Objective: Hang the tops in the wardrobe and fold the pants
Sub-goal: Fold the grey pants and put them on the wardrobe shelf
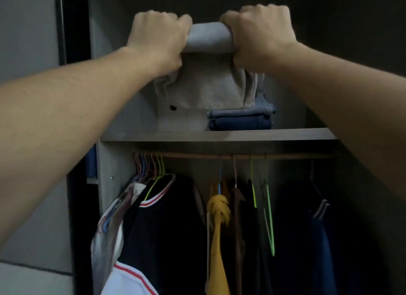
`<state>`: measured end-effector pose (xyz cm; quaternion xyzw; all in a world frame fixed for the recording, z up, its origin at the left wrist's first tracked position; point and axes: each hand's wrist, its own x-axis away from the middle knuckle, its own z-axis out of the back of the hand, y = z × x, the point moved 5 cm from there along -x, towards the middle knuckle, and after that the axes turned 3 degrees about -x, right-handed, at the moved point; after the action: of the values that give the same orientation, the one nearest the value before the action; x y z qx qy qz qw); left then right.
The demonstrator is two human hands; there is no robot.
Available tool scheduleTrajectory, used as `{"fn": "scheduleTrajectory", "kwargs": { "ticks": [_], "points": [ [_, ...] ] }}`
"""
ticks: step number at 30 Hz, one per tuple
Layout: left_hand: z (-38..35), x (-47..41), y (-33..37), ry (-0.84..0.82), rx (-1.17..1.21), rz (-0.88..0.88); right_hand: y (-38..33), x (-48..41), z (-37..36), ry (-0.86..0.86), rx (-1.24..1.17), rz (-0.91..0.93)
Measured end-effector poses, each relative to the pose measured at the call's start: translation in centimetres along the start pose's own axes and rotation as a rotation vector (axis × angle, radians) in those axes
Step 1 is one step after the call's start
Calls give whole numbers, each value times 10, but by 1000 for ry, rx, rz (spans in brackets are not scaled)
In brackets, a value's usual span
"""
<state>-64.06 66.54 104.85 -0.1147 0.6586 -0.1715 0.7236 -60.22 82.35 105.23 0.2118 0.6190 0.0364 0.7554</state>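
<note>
I'm gripping a folded grey garment (pixel 208 90), pants by my reading, with both hands up at the top shelf (pixel 241 135) of the wardrobe (pixel 114 167). My left hand (pixel 158 37) is curling tight round the left end of the rolled top edge, and my right hand (pixel 261 35) is clamping the right end the same way. The cloth is hanging down between my hands, and its lower part is dropping towards the shelf board, just beside the blue stack (pixel 240 119). I can't tell whether it's touching down yet.

That stack is two folded blue pairs lying one on the other, so I'm judging the pants side of the job to be well under way. Below, the rail (pixel 219 156) is carrying plenty: a dark jacket with striped collar (pixel 171 218), a yellow top (pixel 218 218) and darker pieces off to the right. So the tops look largely hung. A green hanger (pixel 269 218) is dangling bare, which may mean a top is waiting somewhere out of view. What's left here, as I'm judging it, is setting this grey pair down on the shelf, either on the stack or next to it.
</note>
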Motion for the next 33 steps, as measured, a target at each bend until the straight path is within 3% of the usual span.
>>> {"fn": "scheduleTrajectory", "kwargs": {
  "ticks": [17, 22, 24, 27, 31, 33],
  "points": [
    [-290, -31, -79, -144, -5, -27, -90, -109, -272, -251, -185, -92],
    [-359, -44, -82, -82, 31, 19, -98, -127, -326, -116, -124, -96],
    [-377, -38, -76, -88, 50, -3, -103, -122, -341, -139, -90, -67],
    [-404, -15, -58, -257, 34, -160, -116, -97, -367, -390, -31, -25],
    [-429, 23, -34, -602, 113, -375, -148, -43, -389, -907, 22, 149],
    [-430, 30, -35, -734, 174, -353, -158, -42, -386, -930, 27, 212]
  ]
}}
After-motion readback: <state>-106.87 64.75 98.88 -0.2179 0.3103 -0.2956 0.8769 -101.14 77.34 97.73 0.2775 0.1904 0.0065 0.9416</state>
